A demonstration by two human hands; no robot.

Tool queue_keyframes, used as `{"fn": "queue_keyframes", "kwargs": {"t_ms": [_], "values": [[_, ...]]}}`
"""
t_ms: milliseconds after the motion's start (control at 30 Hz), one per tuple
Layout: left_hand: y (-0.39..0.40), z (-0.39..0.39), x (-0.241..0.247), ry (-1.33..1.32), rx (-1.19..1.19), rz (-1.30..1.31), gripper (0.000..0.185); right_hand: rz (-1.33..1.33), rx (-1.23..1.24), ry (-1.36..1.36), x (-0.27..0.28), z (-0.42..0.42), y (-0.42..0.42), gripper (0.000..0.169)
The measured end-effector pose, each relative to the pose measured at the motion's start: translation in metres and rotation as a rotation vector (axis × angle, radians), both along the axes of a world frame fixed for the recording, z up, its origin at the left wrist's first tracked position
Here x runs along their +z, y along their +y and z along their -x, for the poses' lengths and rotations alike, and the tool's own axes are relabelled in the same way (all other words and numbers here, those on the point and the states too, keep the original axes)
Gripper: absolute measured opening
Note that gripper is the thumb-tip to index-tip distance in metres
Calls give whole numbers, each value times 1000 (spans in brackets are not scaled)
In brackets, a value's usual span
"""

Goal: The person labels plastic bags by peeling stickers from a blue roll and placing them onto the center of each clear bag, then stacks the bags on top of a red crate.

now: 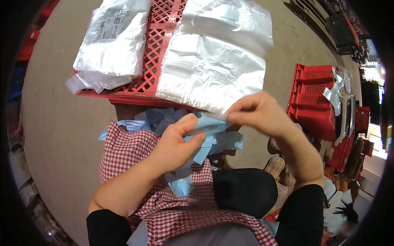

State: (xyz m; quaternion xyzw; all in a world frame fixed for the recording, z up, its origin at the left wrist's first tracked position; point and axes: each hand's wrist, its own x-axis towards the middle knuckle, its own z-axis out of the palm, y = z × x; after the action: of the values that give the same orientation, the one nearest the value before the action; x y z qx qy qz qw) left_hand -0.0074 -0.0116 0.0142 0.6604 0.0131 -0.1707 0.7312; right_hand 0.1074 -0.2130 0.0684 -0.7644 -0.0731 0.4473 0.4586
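My left hand (180, 143) grips a crumpled piece of light-blue film (204, 153) between thumb and fingers, above my lap. Opposite it, my right hand (260, 115) is slightly blurred, its thumb and forefinger pinching the far end of the same film. Right behind my fingers lies a stack of clear plastic bags (212, 67), its near edge overhanging a red plastic crate (150, 61). More blue and translucent film scraps (181, 186) rest on my red-and-white checkered apron (129, 153).
A second bundle of clear bags (114, 46), with a printed label, lies on the crate's left. Another red crate (311, 101) stands at the right, with plastic film hanging from it. Large tan gourds or squashes (275, 167) lie beside my knee. Another person (338, 203) is at the lower right.
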Motion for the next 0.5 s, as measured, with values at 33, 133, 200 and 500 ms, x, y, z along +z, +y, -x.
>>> {"fn": "queue_keyframes", "kwargs": {"t_ms": [33, 133, 200, 500], "values": [[2, 1, 2, 115, 12, 40, 29, -11, -36, 0, 6, -13, -1, 18], [6, 1, 10, 431, -37, 145, 30, -147, -168, -507, 13, -49, -4, 13], [9, -1, 11, 599, -190, 177, 31, -225, -156, -1243, 0, -50, 19, 7], [10, 10, 17, 574, -311, 461, 21, 54, 466, -1067, -34, -36, 5, 27]]}}
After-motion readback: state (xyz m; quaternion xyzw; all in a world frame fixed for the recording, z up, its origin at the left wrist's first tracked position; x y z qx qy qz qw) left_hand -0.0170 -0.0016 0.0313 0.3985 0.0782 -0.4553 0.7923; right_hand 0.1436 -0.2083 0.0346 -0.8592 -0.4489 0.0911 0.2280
